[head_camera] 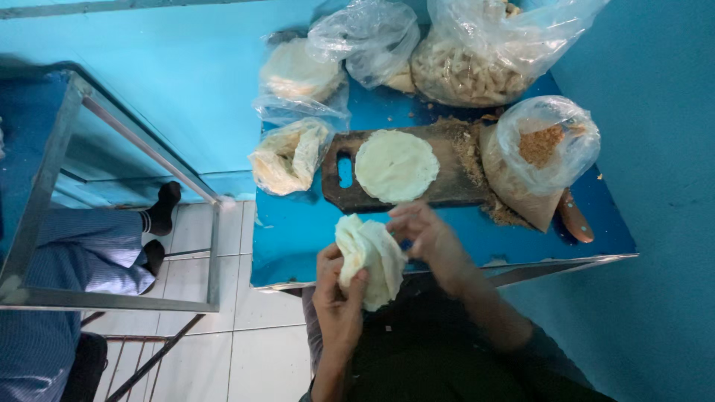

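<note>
Fingers of left hand (339, 294) and right hand (424, 234) pinch shut on soft, folded dough round (370, 257).

My left hand (339, 298) hides the near side of the folded dough (370, 257), the bag of crumbs (538, 160) covers the knife (576, 216) blade, and the far bags are cropped.

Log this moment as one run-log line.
left hand: holds folded dough sheet | right hand: pinches its top edge | wooden board: round dough disc | crumb bag beside
</note>
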